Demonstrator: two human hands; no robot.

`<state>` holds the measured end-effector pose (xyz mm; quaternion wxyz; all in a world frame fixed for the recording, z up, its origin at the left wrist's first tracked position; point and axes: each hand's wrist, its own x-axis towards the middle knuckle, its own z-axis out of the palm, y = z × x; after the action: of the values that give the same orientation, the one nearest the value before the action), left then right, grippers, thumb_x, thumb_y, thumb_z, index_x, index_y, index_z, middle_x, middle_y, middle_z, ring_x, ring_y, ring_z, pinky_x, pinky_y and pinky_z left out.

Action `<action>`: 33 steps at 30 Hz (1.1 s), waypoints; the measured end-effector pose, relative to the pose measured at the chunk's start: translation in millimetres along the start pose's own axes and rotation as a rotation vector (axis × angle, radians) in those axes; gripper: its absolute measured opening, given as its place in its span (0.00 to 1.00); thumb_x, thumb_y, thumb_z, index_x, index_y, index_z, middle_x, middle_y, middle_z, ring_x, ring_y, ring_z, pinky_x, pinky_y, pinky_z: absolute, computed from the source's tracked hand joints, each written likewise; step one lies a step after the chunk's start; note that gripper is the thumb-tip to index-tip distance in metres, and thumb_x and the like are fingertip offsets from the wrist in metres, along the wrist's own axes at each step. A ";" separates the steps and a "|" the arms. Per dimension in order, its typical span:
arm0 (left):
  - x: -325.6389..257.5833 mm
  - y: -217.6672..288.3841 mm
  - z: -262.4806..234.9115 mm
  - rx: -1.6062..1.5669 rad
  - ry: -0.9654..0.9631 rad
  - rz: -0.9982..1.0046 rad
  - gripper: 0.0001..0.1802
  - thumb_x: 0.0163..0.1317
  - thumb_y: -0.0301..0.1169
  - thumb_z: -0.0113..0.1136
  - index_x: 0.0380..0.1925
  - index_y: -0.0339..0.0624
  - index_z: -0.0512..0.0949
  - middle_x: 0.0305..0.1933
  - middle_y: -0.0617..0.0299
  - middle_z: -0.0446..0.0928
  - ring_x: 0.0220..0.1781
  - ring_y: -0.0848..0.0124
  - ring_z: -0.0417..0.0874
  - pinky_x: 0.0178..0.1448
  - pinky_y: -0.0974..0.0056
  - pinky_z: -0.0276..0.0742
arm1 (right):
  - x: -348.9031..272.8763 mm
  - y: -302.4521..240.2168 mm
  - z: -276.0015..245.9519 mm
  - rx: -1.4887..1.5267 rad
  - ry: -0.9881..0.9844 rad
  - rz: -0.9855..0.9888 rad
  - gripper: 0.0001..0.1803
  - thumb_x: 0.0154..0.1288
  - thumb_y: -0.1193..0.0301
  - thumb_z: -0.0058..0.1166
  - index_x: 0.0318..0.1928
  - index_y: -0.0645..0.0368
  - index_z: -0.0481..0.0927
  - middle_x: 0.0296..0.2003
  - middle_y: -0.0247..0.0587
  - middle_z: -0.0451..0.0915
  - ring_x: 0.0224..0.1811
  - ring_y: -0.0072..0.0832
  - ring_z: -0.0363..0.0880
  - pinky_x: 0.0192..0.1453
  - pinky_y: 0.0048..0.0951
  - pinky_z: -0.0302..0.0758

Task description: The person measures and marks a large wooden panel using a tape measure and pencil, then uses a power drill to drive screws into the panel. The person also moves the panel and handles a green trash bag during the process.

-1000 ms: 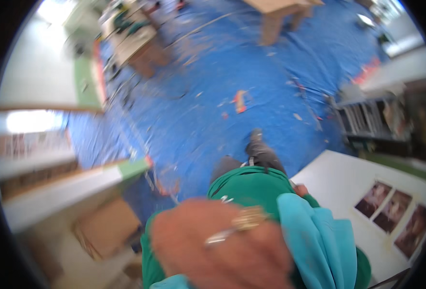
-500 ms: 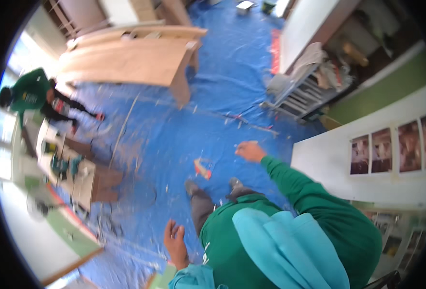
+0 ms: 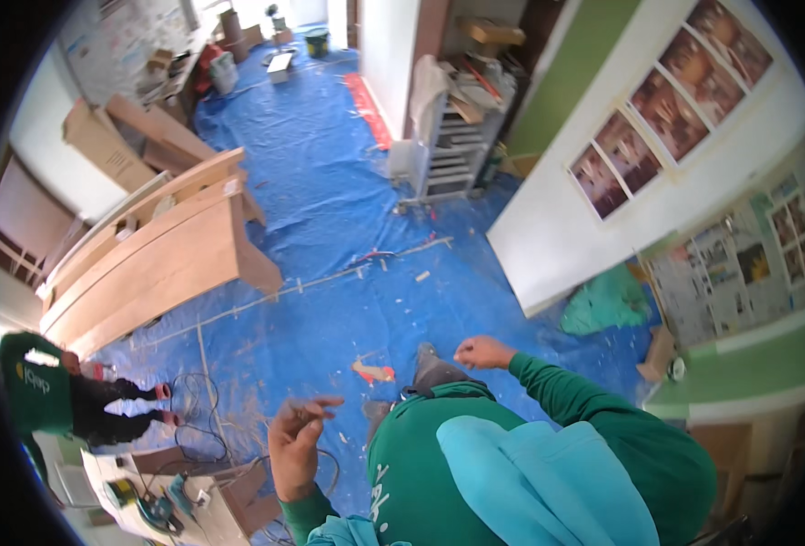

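Observation:
My left hand [image 3: 295, 444] is raised at waist height on the left, fingers apart and partly bent, with nothing in it. On the right, my right hand [image 3: 484, 352] hangs in front of the outstretched green sleeve [image 3: 566, 391]. Its fingers are loosely curled, and no object shows in them. Neither hand touches anything. Below and between the two hands, a torn scrap of beige and red material [image 3: 372, 372] lies on the blue floor sheet [image 3: 329, 318]. One of my shoes [image 3: 427, 351] is just to the right of it.
A long wooden bench-like piece [image 3: 166, 241] stands at left. A co-worker in green [image 3: 43, 387] is beside a workbench [image 3: 229, 496] with power tools [image 3: 161, 510] and cables. A cluttered grey rack [image 3: 448, 155], a white panel with photos [image 3: 593, 218] and a green bag [image 3: 607, 305] are at right.
My view has swung to the right, and the surroundings have shifted left and down. My left hand has risen; my right hand has come lower and closer to my body. One foot has stepped.

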<state>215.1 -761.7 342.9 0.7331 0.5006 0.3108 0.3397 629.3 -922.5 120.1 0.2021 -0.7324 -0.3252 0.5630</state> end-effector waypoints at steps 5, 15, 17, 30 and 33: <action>72.8 99.6 131.3 -0.540 -0.815 -0.017 0.09 0.69 0.29 0.61 0.47 0.39 0.78 0.57 0.30 0.83 0.61 0.47 0.84 0.68 0.45 0.76 | -46.5 82.6 -14.8 -0.302 0.486 0.050 0.22 0.70 0.52 0.64 0.49 0.60 0.90 0.46 0.55 0.90 0.48 0.50 0.89 0.54 0.48 0.83; 98.8 79.2 240.3 -0.825 -1.256 -0.036 0.29 0.64 0.42 0.71 0.58 0.33 0.75 0.63 0.34 0.78 0.61 0.47 0.84 0.65 0.44 0.78 | -174.8 313.1 60.5 -0.459 -0.076 0.633 0.22 0.69 0.50 0.58 0.37 0.57 0.91 0.42 0.53 0.91 0.45 0.47 0.90 0.51 0.52 0.84; 118.9 55.5 265.8 -0.837 -1.283 -0.066 0.34 0.63 0.44 0.73 0.60 0.31 0.74 0.64 0.35 0.78 0.62 0.48 0.84 0.65 0.44 0.78 | -198.4 308.8 69.7 -0.285 -0.186 0.737 0.23 0.69 0.50 0.57 0.35 0.56 0.91 0.42 0.53 0.91 0.45 0.47 0.90 0.50 0.52 0.85; 168.6 19.3 370.7 -0.437 -1.028 0.288 0.42 0.56 0.47 0.79 0.68 0.41 0.75 0.62 0.50 0.82 0.65 0.55 0.82 0.62 0.56 0.80 | -85.4 366.7 -75.3 -0.109 0.463 0.179 0.22 0.72 0.56 0.64 0.54 0.62 0.87 0.51 0.53 0.87 0.53 0.47 0.83 0.60 0.46 0.77; 142.7 5.3 332.6 0.053 -0.817 0.090 0.47 0.52 0.47 0.85 0.68 0.37 0.75 0.62 0.50 0.81 0.63 0.55 0.84 0.65 0.55 0.79 | -63.8 401.7 -86.2 -0.330 0.299 0.083 0.24 0.71 0.54 0.63 0.53 0.63 0.86 0.51 0.59 0.86 0.57 0.56 0.83 0.62 0.53 0.77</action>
<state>561.0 -818.7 433.1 0.7674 0.6262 -0.0195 0.1365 801.8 -1245.3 -77.2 0.1021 -0.8435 -0.3488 0.3954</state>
